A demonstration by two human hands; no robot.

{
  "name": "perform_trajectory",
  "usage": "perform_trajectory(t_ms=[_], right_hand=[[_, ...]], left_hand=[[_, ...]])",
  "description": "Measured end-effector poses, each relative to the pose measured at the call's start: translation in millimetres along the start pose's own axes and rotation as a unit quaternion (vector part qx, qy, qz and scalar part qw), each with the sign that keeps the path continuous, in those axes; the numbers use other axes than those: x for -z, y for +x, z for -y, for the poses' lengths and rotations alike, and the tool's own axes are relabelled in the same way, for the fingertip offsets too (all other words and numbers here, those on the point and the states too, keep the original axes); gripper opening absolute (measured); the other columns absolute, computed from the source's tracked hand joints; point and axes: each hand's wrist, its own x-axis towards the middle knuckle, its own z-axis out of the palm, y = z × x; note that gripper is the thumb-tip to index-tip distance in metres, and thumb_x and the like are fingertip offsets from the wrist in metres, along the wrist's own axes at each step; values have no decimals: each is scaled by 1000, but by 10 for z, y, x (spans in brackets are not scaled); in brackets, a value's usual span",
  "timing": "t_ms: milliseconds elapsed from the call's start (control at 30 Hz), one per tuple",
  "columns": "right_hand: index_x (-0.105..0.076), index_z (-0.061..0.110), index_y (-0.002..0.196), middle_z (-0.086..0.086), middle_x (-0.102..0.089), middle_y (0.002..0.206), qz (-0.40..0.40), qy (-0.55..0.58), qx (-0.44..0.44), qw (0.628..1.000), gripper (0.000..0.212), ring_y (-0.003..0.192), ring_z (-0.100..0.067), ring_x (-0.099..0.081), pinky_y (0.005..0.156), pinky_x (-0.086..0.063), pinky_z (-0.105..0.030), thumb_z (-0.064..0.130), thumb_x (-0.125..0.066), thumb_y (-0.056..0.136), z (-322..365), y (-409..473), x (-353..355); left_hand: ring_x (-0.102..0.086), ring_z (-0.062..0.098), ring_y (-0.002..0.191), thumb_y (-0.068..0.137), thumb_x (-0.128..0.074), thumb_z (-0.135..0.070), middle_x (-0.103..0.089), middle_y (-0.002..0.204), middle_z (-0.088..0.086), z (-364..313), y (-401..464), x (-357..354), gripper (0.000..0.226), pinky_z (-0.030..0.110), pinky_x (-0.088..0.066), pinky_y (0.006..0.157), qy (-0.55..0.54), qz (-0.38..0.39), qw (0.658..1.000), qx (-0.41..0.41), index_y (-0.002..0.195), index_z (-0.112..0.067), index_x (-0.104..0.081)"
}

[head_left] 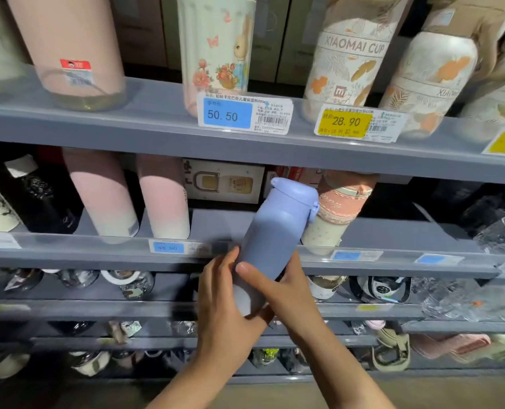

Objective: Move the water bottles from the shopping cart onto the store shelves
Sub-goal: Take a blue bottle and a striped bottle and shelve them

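A periwinkle-blue water bottle [275, 231] with a flip lid is held tilted, its top leaning toward the second grey shelf [98, 255]. My left hand [220, 293] grips its pale lower end from the left. My right hand [283, 287] holds it from the right, thumb laid across the front of the body. The bottle's lid sits in a gap between a pink-and-white bottle [162, 199] and a pink-banded spotted bottle [337, 211]. The bottle's base hangs in front of the shelf edge, off the shelf. The shopping cart is out of view.
The top shelf [157, 125] carries a pink tumbler [74, 51], a rabbit-print cup [219, 51] and leaf-patterned cups [348, 63], with price tags 50.50 and 28.90. Lower shelves hold several more bottles. Clear glassware [499, 234] sits at the right.
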Motion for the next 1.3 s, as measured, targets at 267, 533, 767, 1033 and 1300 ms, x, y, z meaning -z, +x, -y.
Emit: perform_trajectory(t_ms=[267,533,767,1033,1300], right_hand=[[-56,18,118,-1,-70,93,59,87,-86,991,71,84,-19,-65,75,-49,-38,37,-77,53,168,545,20],[-46,15,125,-10,-62,110,67,313,-34,947,54,96,-22,-67,84,-57,-42,5,-66,75,269,886,-120],[-45,12,118,-7,-61,102,6,276,15,961,50,89,-14,-66,75,-56,-28,-8,-67,78,252,1057,-197],[-43,17,107,-8,-59,107,-53,92,-9,994,53,92,-18,-62,70,-54,-30,-2,-78,72,103,1161,-71],[-40,14,108,3,-51,96,-39,-55,-10,998,56,84,-6,-54,67,-49,-21,14,-83,72,101,1244,-137]], left_hand=[[-45,7,120,90,-40,-46,-52,132,-4,492,455,532,49,25,-35,101,42,-14,998,-54,134,-25,-48],[-37,28,136,86,-63,-30,-46,144,11,1142,493,407,60,51,-29,112,319,15,937,-144,139,-8,-45],[-37,30,134,90,-43,-37,-49,136,13,1167,486,245,51,56,-26,112,287,-25,948,-133,132,-8,-44],[-36,32,134,90,-48,-37,-49,135,14,1196,492,207,52,57,-24,112,280,-33,949,-141,132,-7,-42],[-33,30,136,72,-79,-21,-48,137,13,1150,476,226,75,53,-21,113,311,-18,941,-130,135,-6,-40]])
